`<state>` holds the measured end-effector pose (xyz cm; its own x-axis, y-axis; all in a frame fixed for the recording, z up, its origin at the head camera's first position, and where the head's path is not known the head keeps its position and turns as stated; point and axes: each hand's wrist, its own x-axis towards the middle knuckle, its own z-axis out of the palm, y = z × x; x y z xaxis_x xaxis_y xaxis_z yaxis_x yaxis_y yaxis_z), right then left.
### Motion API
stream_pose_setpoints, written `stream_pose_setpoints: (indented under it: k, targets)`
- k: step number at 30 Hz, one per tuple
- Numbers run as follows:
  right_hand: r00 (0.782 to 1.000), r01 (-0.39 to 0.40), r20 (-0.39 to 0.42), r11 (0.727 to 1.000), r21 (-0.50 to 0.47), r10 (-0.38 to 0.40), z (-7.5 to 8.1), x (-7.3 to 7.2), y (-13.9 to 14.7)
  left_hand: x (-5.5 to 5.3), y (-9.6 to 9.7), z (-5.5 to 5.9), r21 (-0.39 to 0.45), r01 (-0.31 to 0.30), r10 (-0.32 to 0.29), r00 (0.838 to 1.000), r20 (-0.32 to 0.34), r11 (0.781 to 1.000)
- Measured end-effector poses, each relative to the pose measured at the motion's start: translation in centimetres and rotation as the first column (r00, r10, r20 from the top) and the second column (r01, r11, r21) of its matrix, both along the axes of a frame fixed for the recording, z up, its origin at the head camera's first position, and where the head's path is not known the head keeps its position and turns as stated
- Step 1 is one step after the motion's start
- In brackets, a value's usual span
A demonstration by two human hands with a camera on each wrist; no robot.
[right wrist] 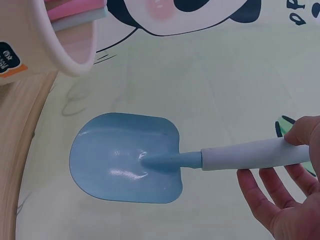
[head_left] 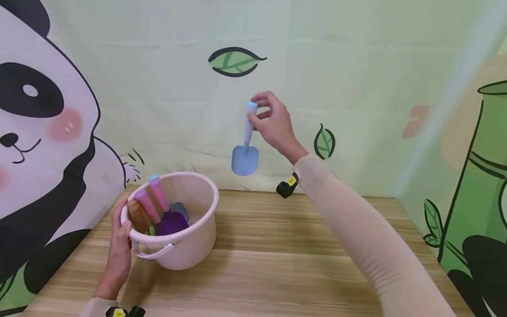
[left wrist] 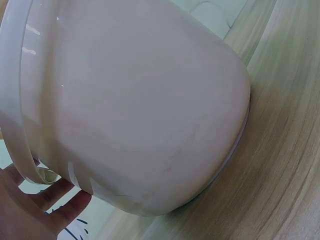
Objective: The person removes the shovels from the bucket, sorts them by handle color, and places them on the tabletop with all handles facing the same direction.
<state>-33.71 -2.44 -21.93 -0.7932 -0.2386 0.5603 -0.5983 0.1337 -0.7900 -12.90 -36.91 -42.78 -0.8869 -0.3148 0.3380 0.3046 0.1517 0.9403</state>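
A small toy shovel with a flat blue blade (right wrist: 125, 157) and a pale handle (head_left: 248, 125) hangs blade down in the air, to the right of the bucket and higher than its rim. My right hand (head_left: 273, 123) pinches the upper part of that handle between thumb and fingers. The pale pink bucket (head_left: 186, 251) stands on the wooden table. At its left rim my left hand (head_left: 120, 242) grips, thumb on the near side; in the left wrist view its fingers (left wrist: 70, 207) reach along the outer wall by the handle joint.
Inside the bucket lean pink handles (head_left: 147, 204), a brown handle (head_left: 138, 216), a purple piece (head_left: 173, 223) and a blue-grey piece (head_left: 180, 209). The bucket's bail (head_left: 156, 253) hangs down in front. Behind the wooden table (head_left: 285, 281) rises a printed panda backdrop (head_left: 336, 66).
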Motion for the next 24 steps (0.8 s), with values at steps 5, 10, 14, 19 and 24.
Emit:
stream_pose_setpoints:
  k: [5,10,14,19,24]
  targets:
    - [1.0,0.022,-0.001,1.0,0.018,-0.022,-0.8,-0.3,1.4,0.0,0.0,0.0,0.004,-0.004,0.003,1.0,0.006,1.0]
    - [0.999,0.048,0.01,0.998,0.03,-0.049,-1.6,-0.7,3.1,0.0,0.1,0.0,0.018,0.003,-0.003,1.0,-0.005,1.0]
    - [0.997,0.075,0.025,0.996,0.039,-0.076,-2.1,-0.8,4.6,0.0,0.1,-0.1,0.032,0.009,-0.008,1.0,-0.02,0.999]
    - [0.993,0.113,0.03,0.993,0.043,-0.114,-2.6,-1.0,6.7,-0.1,0.1,-0.1,0.056,-0.001,0.003,0.999,-0.041,0.998]
    - [0.988,0.146,0.037,0.988,0.056,-0.148,-3.2,-0.8,8.8,0.1,-0.1,0.1,0.058,-0.012,0.014,0.999,-0.031,0.998]
